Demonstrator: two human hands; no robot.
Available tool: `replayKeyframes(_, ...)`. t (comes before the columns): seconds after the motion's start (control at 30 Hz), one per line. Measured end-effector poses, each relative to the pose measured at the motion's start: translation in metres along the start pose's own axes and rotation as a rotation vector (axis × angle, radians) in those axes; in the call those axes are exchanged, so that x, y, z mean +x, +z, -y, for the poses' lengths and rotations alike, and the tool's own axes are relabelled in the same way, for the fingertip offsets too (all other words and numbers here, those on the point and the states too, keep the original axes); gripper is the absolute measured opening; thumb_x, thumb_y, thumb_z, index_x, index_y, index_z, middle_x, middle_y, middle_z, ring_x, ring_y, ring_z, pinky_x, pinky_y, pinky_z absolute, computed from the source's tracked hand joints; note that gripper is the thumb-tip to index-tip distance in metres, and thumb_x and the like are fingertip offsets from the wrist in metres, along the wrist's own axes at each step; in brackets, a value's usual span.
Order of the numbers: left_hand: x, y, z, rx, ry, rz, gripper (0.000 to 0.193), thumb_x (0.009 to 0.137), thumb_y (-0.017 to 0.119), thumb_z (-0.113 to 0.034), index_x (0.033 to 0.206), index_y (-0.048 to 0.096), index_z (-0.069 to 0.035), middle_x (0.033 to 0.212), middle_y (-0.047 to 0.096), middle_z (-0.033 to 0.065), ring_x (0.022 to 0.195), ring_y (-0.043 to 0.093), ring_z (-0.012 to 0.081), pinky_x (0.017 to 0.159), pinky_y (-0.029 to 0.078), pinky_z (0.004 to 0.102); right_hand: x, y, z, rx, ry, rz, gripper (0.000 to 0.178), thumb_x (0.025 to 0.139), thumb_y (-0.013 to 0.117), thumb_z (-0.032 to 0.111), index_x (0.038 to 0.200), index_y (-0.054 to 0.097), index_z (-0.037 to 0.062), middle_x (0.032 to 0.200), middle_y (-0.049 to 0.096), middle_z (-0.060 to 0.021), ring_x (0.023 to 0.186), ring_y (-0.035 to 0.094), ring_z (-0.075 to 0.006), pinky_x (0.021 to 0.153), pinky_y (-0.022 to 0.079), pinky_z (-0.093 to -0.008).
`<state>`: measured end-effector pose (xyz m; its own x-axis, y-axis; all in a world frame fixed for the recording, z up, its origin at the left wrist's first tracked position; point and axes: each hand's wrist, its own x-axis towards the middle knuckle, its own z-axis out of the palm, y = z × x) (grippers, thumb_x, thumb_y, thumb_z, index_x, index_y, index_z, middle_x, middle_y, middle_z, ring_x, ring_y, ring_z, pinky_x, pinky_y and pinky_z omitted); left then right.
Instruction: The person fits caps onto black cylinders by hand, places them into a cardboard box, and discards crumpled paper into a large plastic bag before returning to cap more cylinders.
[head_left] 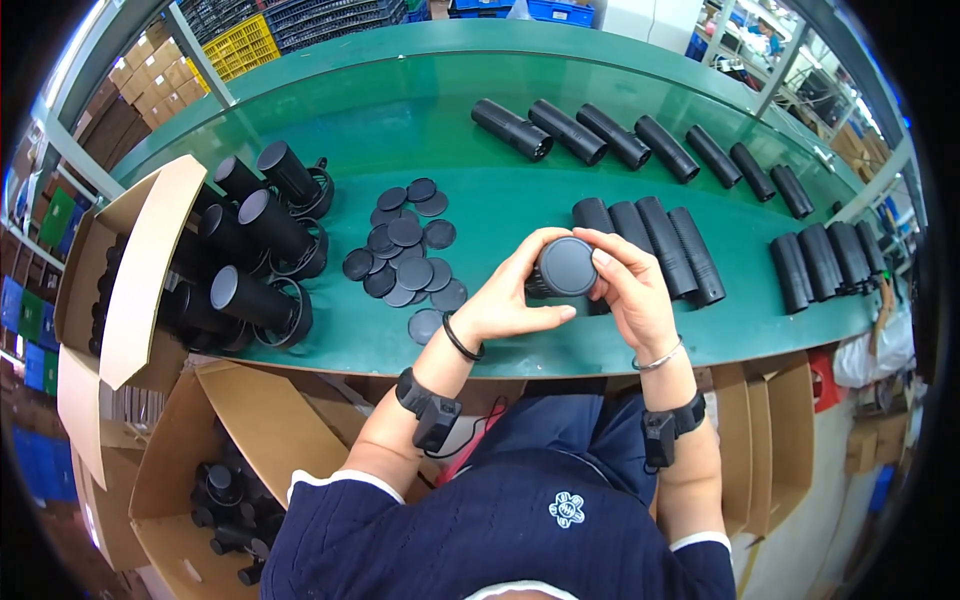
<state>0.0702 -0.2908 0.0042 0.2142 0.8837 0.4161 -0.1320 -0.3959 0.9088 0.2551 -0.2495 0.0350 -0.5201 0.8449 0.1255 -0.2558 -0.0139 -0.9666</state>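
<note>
Over the near part of the green bench I hold a short-looking black tube, seen end-on, with a flat round black cap facing up. My left hand is curled round its left side, thumb stretched out below. From the right, my right hand grips the same piece, thumb at the cap's rim and fingers behind it. How long the tube is cannot be seen. Left of my hands lies a loose heap of flat black round caps. Several ribbed black tubes lie side by side just beyond my right hand.
More black tubes lie in a row at the back, others at far right. Black cylinders with ring-shaped parts stand at left beside an opened carton. Cartons with black parts sit below the green bench's edge.
</note>
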Motion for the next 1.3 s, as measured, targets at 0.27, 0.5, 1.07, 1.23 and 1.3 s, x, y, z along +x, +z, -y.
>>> replayKeyframes(0.27, 0.004, -0.007, 0.01, -0.217, -0.074, -0.086, 0.062, 0.078, 0.072, -0.028, 0.127, 0.044, -0.003, 0.113, 0.053, 0.0054, 0.105, 0.051, 0.0148, 0.092, 0.042, 0.0295, 0.01, 0.015, -0.002, -0.053, -0.039, 0.005, 0.03, 0.092, 0.054, 0.006, 0.12, 0.061, 0.0002, 0.094, 0.054, 0.0005, 0.07, 0.05, -0.0038, 0.06, 0.042, -0.0174)
replayKeyframes(0.5, 0.011, -0.002, 0.005, -0.121, -0.092, -0.122, 0.058, 0.077, 0.071, -0.022, 0.124, 0.045, -0.002, 0.111, 0.052, 0.0067, 0.105, 0.05, 0.0155, 0.092, 0.042, 0.0296, 0.017, 0.009, -0.003, -0.014, -0.039, 0.031, 0.034, 0.088, 0.06, 0.01, 0.121, 0.06, 0.0014, 0.092, 0.058, 0.0001, 0.067, 0.05, -0.0034, 0.053, 0.04, -0.0154)
replayKeyframes(1.07, 0.009, 0.019, 0.008, -0.007, -0.039, -0.192, 0.054, 0.071, 0.075, -0.021, 0.115, 0.047, -0.005, 0.105, 0.053, 0.0049, 0.1, 0.051, 0.0143, 0.089, 0.042, 0.0305, 0.008, -0.013, -0.008, 0.147, 0.049, 0.087, 0.031, 0.085, 0.064, 0.008, 0.115, 0.059, 0.0008, 0.083, 0.059, -0.0019, 0.063, 0.056, -0.0067, 0.053, 0.044, -0.0181)
replayKeyframes(1.23, 0.001, 0.017, 0.005, 0.532, 0.261, -0.097, 0.056, 0.063, 0.075, -0.027, 0.11, 0.052, -0.009, 0.108, 0.057, 0.0096, 0.108, 0.053, 0.0291, 0.106, 0.026, 0.0479, -0.013, -0.03, -0.028, 0.146, -0.042, 0.21, 0.039, 0.081, 0.067, 0.004, 0.119, 0.06, -0.0011, 0.088, 0.055, -0.0029, 0.077, 0.054, -0.0091, 0.066, 0.047, -0.0206)
replayKeyframes(1.3, -0.001, 0.02, 0.005, 0.728, 0.353, -0.092, 0.057, 0.062, 0.075, -0.026, 0.111, 0.052, -0.009, 0.108, 0.057, 0.0088, 0.11, 0.053, 0.0287, 0.107, 0.023, 0.0499, -0.015, -0.035, -0.03, 0.127, -0.049, 0.212, 0.039, 0.081, 0.067, 0.003, 0.119, 0.061, -0.0014, 0.089, 0.054, -0.0036, 0.078, 0.054, -0.0095, 0.066, 0.047, -0.0212)
